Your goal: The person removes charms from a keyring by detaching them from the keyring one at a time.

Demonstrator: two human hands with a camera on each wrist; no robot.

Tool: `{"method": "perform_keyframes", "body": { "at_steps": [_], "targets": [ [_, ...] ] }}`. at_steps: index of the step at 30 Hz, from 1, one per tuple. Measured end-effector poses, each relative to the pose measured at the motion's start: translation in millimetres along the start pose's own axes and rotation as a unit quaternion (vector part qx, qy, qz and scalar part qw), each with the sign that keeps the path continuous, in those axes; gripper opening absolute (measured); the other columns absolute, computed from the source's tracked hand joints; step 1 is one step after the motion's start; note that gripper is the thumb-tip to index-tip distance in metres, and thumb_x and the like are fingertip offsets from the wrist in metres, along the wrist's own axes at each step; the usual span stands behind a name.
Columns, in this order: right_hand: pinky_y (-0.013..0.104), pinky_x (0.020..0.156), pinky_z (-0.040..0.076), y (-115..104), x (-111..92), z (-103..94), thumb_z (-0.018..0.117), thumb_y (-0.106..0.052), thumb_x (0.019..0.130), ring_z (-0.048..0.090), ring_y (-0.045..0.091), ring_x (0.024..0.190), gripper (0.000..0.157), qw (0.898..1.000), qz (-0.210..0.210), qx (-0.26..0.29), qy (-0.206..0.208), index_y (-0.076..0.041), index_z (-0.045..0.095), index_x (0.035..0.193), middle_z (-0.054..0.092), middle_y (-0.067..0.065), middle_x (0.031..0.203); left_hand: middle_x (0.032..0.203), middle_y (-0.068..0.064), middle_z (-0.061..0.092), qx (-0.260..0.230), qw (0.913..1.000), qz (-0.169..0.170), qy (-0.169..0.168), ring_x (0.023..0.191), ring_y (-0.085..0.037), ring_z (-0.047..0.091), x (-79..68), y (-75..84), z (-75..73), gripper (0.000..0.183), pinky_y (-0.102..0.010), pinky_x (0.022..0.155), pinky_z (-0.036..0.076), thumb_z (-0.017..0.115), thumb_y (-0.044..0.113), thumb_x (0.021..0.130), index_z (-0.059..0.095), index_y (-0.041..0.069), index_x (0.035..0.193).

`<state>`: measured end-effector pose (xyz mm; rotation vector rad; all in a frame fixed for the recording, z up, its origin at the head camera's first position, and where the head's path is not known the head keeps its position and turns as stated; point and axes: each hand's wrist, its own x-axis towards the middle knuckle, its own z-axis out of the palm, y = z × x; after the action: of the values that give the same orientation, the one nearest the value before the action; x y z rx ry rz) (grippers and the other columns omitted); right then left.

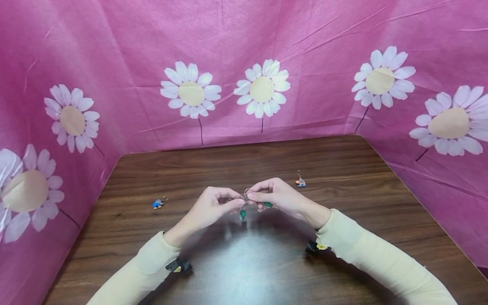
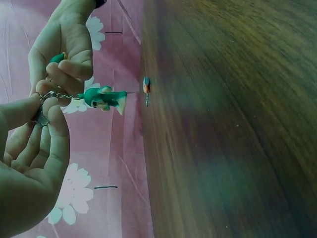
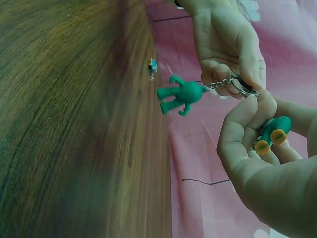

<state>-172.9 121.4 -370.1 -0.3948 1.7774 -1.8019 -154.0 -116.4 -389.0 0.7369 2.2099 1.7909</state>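
Observation:
Over the middle of the table, my left hand point(image 1: 213, 207) and right hand point(image 1: 280, 199) meet fingertip to fingertip. Thumb and finger of the left pinch the metal key ring point(image 3: 243, 87) of a green figure keychain point(image 3: 183, 95), which dangles from its short chain. The right hand pinches at a ring point(image 1: 248, 193) beside it. A second green figure point(image 3: 275, 134), with round orange feet, lies against the right hand's curled fingers. Where the two rings meet, fingertips partly hide them, so I cannot tell whether they are linked.
A small blue figure keychain point(image 1: 157, 204) lies on the wooden table point(image 1: 152, 173) at the left. Farther back on the right lies an orange, grey and blue keychain point(image 1: 300, 182). A pink cloth point(image 1: 228, 38) with white daisies stands around the back and sides.

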Motion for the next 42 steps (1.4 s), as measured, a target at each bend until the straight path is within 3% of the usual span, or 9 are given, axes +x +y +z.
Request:
{"method": "perform_keyframes", "body": {
  "at_steps": [9, 14, 16, 22, 26, 31, 35, 42],
  "targets": [
    [0.030, 0.070, 0.059, 6.8, 0.5, -4.6, 0.071, -0.015, 0.096, 0.063, 0.011, 0.068, 0.024, 0.998, 0.004, -0.062, -0.027, 0.003, 0.073, 0.111, 0.074, 0.015, 0.095, 0.088, -0.006, 0.077, 0.051, 0.9978, -0.020, -0.038, 0.079, -0.039, 0.073, -1.6, 3.9, -3.0, 0.014, -0.034, 0.066, 0.062, 0.075, 0.021, 0.094, 0.079, 0.008, 0.098],
    [0.031, 0.070, 0.058, 7.5, -0.1, -4.5, 0.070, -0.017, 0.097, 0.063, 0.013, 0.069, 0.023, 0.993, -0.014, -0.113, -0.043, 0.002, 0.074, 0.111, 0.072, 0.018, 0.092, 0.080, -0.010, 0.076, 0.061, 0.9932, -0.035, -0.093, 0.074, -0.039, 0.072, -0.8, 7.2, -2.7, 0.015, -0.039, 0.064, 0.062, 0.074, 0.020, 0.094, 0.079, 0.006, 0.094],
    [0.031, 0.070, 0.059, 6.5, 0.0, -4.5, 0.068, -0.016, 0.099, 0.062, 0.013, 0.068, 0.024, 0.992, -0.025, -0.115, -0.046, 0.003, 0.072, 0.112, 0.072, 0.017, 0.092, 0.077, -0.010, 0.075, 0.068, 0.9907, -0.036, -0.112, 0.072, -0.038, 0.071, -0.4, 6.4, -2.1, 0.014, -0.040, 0.064, 0.062, 0.075, 0.018, 0.094, 0.079, 0.005, 0.092],
    [0.031, 0.074, 0.059, 0.6, 1.1, -7.0, 0.069, -0.017, 0.099, 0.062, 0.010, 0.068, 0.032, 0.996, -0.034, -0.076, -0.025, 0.008, 0.068, 0.118, 0.074, 0.014, 0.099, 0.074, -0.007, 0.074, 0.111, 0.9826, -0.025, -0.147, 0.065, -0.037, 0.069, -1.0, 4.1, 1.2, 0.013, -0.030, 0.054, 0.057, 0.075, 0.018, 0.093, 0.080, 0.007, 0.092],
    [0.032, 0.076, 0.059, -3.4, -0.1, -7.7, 0.071, -0.020, 0.097, 0.063, 0.010, 0.068, 0.032, 0.997, -0.027, -0.070, -0.016, 0.005, 0.070, 0.118, 0.074, 0.016, 0.098, 0.074, -0.006, 0.075, 0.109, 0.9822, -0.017, -0.152, 0.065, -0.037, 0.069, -1.4, 4.5, 1.5, 0.011, -0.026, 0.054, 0.056, 0.075, 0.017, 0.093, 0.079, 0.007, 0.092],
    [0.034, 0.075, 0.060, -4.2, 0.2, -9.5, 0.071, -0.022, 0.097, 0.066, 0.012, 0.071, 0.031, 0.997, -0.026, -0.076, -0.013, 0.003, 0.071, 0.117, 0.075, 0.012, 0.094, 0.076, -0.011, 0.075, 0.094, 0.9838, -0.016, -0.152, 0.067, -0.039, 0.069, -0.8, 3.1, -0.4, 0.010, -0.033, 0.058, 0.059, 0.075, 0.018, 0.093, 0.080, 0.009, 0.093],
    [0.035, 0.074, 0.060, -3.7, 3.9, -15.8, 0.070, -0.021, 0.098, 0.070, 0.017, 0.077, 0.031, 0.997, -0.037, -0.074, -0.010, 0.005, 0.070, 0.116, 0.074, 0.019, 0.095, 0.080, -0.015, 0.074, 0.071, 0.9854, -0.021, -0.154, 0.070, -0.040, 0.069, 0.5, 1.4, -4.2, 0.013, -0.037, 0.062, 0.061, 0.075, 0.019, 0.094, 0.080, 0.007, 0.096],
    [0.045, 0.090, 0.058, 5.3, 20.8, -42.2, 0.068, -0.018, 0.100, 0.073, 0.024, 0.087, 0.036, 0.996, -0.049, -0.070, 0.021, 0.012, 0.066, 0.120, 0.074, 0.023, 0.099, 0.084, -0.016, 0.074, 0.034, 0.9891, -0.043, -0.137, 0.076, -0.047, 0.066, 0.5, -7.3, -14.5, 0.019, -0.038, 0.066, 0.061, 0.073, 0.016, 0.095, 0.077, -0.002, 0.102]
  ]
}}
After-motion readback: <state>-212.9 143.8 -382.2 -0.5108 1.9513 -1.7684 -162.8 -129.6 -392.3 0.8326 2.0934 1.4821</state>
